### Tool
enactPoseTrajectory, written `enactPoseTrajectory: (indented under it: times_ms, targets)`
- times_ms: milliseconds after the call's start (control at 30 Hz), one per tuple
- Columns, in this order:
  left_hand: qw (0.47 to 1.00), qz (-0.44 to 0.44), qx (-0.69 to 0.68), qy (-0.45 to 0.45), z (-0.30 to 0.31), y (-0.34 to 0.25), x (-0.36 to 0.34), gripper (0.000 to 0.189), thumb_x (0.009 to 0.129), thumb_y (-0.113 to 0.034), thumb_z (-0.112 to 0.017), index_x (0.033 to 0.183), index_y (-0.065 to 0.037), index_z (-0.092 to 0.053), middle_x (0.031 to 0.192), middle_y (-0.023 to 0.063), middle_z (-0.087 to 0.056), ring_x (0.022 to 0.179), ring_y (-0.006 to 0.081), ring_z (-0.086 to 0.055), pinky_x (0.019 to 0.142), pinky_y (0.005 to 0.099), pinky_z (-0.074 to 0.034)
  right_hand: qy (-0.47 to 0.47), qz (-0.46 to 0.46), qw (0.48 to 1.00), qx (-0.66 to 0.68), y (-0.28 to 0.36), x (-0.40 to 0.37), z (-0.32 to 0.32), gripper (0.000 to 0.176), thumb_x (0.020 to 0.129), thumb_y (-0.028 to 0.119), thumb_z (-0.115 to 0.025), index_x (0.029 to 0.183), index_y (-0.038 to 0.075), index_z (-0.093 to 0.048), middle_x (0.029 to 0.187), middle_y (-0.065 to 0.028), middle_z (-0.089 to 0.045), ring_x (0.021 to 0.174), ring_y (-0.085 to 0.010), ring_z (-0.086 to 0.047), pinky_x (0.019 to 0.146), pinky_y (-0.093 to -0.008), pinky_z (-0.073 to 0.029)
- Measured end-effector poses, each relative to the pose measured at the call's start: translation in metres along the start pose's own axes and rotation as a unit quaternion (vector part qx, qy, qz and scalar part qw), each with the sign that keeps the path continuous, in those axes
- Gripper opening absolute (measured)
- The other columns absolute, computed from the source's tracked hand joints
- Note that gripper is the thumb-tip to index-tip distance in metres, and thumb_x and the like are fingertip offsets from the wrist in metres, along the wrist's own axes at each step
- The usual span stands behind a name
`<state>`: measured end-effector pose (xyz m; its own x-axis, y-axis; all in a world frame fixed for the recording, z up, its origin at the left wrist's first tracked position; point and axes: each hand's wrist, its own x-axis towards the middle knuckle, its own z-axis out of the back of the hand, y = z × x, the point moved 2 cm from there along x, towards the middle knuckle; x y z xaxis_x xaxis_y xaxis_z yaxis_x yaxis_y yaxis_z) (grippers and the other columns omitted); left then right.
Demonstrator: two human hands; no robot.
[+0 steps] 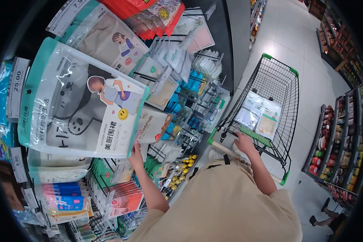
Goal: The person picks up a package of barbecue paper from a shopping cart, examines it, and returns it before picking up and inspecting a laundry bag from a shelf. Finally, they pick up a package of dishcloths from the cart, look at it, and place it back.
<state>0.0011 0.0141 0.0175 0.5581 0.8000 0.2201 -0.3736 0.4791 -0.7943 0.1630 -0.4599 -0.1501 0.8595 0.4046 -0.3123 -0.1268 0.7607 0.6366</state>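
My left hand [136,156] pinches the lower right corner of a clear kitchen apron package [80,101]. This package has a teal edge, a grey bear print and a cartoon figure, and it fills much of the left side of the view. On the right, my right hand [245,143] reaches over the handle of a black wire shopping cart [284,80], its fingers loosely extended near the green strip at the cart's rear. Two flat clear packages, a whitish one [250,109] and a beige one with a green band [269,121], lie in the cart.
Another apron package [105,36] hangs behind the held one, beside red bags [149,16]. Hooks carry many packaged goods, with price tags [17,86] along the left. Stocked shelves [339,141] line the far right of the tiled aisle [284,24]. A person's feet [320,213] show at lower right.
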Motion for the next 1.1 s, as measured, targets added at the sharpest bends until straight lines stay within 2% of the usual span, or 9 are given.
enactPoseTrajectory:
  times_ms: [267,333,600,800,867,900,1000,1067,1100]
  targets:
    - [0.989,0.033,0.110,0.091,0.003,-0.002,0.000,0.043,0.098,-0.037,-0.059,0.093,0.005,-0.067,0.083,0.0116,-0.071,0.075,0.0166,-0.069,0.059,0.0280,-0.054,-0.046,-0.009,0.999,-0.024,-0.019,-0.014,-0.012,0.045,0.085,0.018,-0.064,0.127,0.006,-0.055,0.114,-0.0172,-0.064,0.114,-0.0357,-0.057,0.094,-0.0495,-0.046]
    - [0.988,0.097,0.044,0.116,0.000,-0.003,-0.005,0.037,0.098,-0.032,-0.059,0.096,0.004,-0.068,0.082,0.0084,-0.071,0.073,0.0145,-0.067,0.058,0.0261,-0.051,-0.049,0.001,0.998,-0.032,-0.020,-0.013,-0.013,0.043,0.085,0.018,-0.064,0.125,0.006,-0.055,0.113,-0.0169,-0.064,0.112,-0.0353,-0.058,0.094,-0.0499,-0.046]
    - [0.965,0.098,-0.021,0.244,-0.053,-0.042,-0.042,0.032,0.100,-0.028,-0.056,0.103,0.002,-0.067,0.081,0.0071,-0.071,0.072,0.0107,-0.066,0.057,0.0225,-0.050,-0.064,0.008,0.998,-0.003,-0.026,-0.009,-0.008,0.035,0.086,0.018,-0.063,0.118,0.004,-0.059,0.102,-0.0192,-0.066,0.105,-0.0363,-0.060,0.090,-0.0462,-0.048]
    - [0.929,0.034,-0.016,0.368,-0.144,-0.074,-0.078,0.034,0.100,-0.027,-0.055,0.110,0.004,-0.067,0.088,0.0074,-0.072,0.078,0.0111,-0.066,0.064,0.0242,-0.051,-0.063,-0.010,0.997,0.038,-0.025,-0.011,0.004,0.033,0.087,0.018,-0.062,0.116,0.002,-0.060,0.097,-0.0209,-0.067,0.099,-0.0373,-0.062,0.087,-0.0462,-0.050]
    - [0.903,-0.081,0.017,0.421,-0.184,-0.066,-0.086,0.033,0.097,-0.028,-0.059,0.115,-0.001,-0.066,0.096,0.0115,-0.073,0.083,0.0171,-0.069,0.069,0.0284,-0.053,-0.059,-0.013,0.997,0.048,-0.028,-0.012,0.002,0.033,0.087,0.017,-0.062,0.115,0.002,-0.060,0.097,-0.0210,-0.067,0.098,-0.0373,-0.063,0.087,-0.0463,-0.050]
    - [0.901,-0.083,0.018,0.426,-0.201,-0.076,-0.091,0.033,0.097,-0.028,-0.059,0.115,-0.001,-0.066,0.096,0.0115,-0.073,0.083,0.0171,-0.069,0.069,0.0284,-0.053,-0.062,0.003,0.997,0.040,-0.031,-0.010,-0.003,0.033,0.087,0.017,-0.061,0.116,0.002,-0.059,0.096,-0.0209,-0.067,0.098,-0.0373,-0.063,0.087,-0.0462,-0.050]
    - [0.860,-0.098,0.083,0.493,-0.253,-0.093,-0.113,0.038,0.096,-0.028,-0.060,0.123,-0.001,-0.061,0.106,0.0173,-0.070,0.097,0.0274,-0.069,0.082,0.0330,-0.053,-0.062,0.028,0.997,0.025,-0.036,-0.010,-0.006,0.034,0.087,0.016,-0.061,0.117,0.001,-0.058,0.096,-0.0209,-0.067,0.098,-0.0373,-0.063,0.087,-0.0460,-0.051]
    - [0.846,-0.270,0.069,0.455,-0.290,-0.075,-0.125,0.041,0.096,-0.030,-0.059,0.128,-0.003,-0.058,0.116,0.0219,-0.066,0.110,0.0351,-0.064,0.093,0.0376,-0.048,-0.060,0.037,0.997,0.021,-0.035,-0.008,-0.003,0.034,0.087,0.016,-0.060,0.117,0.001,-0.058,0.096,-0.0209,-0.068,0.098,-0.0374,-0.063,0.087,-0.0459,-0.051]
    - [0.841,-0.273,0.070,0.463,-0.303,-0.065,-0.133,0.041,0.096,-0.030,-0.059,0.128,-0.003,-0.058,0.116,0.0219,-0.066,0.110,0.0351,-0.064,0.093,0.0376,-0.048,-0.030,0.029,0.999,0.016,-0.034,-0.007,-0.001,0.035,0.088,0.019,-0.060,0.119,0.002,-0.058,0.099,-0.0211,-0.067,0.101,-0.0376,-0.062,0.088,-0.0462,-0.050]
